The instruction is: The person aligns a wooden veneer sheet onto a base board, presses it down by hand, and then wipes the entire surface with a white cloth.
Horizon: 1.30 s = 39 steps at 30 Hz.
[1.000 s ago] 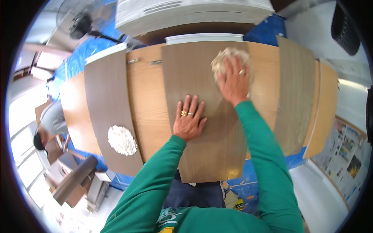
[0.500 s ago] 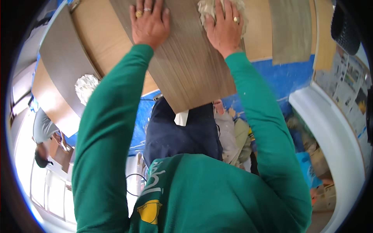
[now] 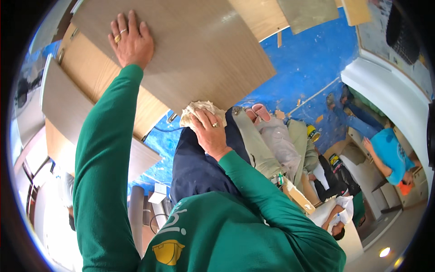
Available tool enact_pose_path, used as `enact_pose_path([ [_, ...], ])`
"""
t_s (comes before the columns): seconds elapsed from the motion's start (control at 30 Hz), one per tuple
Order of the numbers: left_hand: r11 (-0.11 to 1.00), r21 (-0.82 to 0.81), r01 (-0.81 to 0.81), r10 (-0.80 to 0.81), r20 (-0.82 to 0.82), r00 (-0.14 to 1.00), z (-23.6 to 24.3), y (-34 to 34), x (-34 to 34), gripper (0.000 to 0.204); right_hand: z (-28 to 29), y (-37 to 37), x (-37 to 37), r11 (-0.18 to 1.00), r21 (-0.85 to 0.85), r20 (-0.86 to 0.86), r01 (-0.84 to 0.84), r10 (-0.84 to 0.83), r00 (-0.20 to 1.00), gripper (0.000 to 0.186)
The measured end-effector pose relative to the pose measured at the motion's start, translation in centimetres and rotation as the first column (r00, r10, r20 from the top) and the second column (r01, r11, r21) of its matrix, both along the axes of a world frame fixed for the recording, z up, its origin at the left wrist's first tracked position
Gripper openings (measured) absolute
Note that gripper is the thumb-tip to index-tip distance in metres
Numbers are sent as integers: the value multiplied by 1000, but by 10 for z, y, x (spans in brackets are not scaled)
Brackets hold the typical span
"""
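A grey-brown wood-grain board (image 3: 204, 41) lies across lighter tan panels (image 3: 251, 12). My left hand (image 3: 131, 41) rests flat on it, fingers apart, a ring showing on two of them. My right hand (image 3: 210, 133), also ringed, has curled fingers on a crumpled cream cloth (image 3: 195, 109) at the board's near end, just above my dark navy trousers (image 3: 186, 163).
Another grey-brown board (image 3: 68, 109) lies at left. Below spreads blue sheeting (image 3: 299, 50). At right are a person in a turquoise shirt (image 3: 392, 154), another in white (image 3: 342, 211), pink footwear (image 3: 260, 112) and a white curved ledge (image 3: 371, 77).
My right hand and the cloth have moved from the board's far part down to its near end. My view has tilted down and swung, showing more floor and other people.
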<state>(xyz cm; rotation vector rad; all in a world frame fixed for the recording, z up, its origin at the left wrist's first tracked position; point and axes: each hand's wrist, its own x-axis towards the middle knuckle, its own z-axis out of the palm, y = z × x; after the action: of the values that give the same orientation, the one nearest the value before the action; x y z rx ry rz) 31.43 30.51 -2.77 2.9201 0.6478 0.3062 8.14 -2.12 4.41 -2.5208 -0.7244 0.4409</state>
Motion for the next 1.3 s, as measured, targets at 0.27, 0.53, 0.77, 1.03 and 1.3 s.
enact_pose_path([
  [0.27, 1000, 24, 0, 1, -39, 999, 5, -1, -2, 65, 10, -77, 145, 897, -121, 273, 426, -382, 883, 53],
  [0.53, 999, 49, -17, 23, -124, 992, 8, -3, 1, 65, -4, -55, 213, 936, 6, 283, 351, -338, 897, 54],
  [0.77, 1000, -13, -21, 19, -119, 993, 18, 2, 1, 65, -11, -99, 206, 968, -4, 236, 252, -244, 940, 60],
  [1.03, 992, -113, -49, 33, -144, 989, 36, -3, 7, 67, -20, 9, 306, 998, 25, 254, 56, -61, 965, 62],
  [1.3, 973, -202, -110, 72, -187, 980, 38, 1, 4, 67, -42, 191, 459, 963, 122, 359, -239, 181, 915, 56],
])
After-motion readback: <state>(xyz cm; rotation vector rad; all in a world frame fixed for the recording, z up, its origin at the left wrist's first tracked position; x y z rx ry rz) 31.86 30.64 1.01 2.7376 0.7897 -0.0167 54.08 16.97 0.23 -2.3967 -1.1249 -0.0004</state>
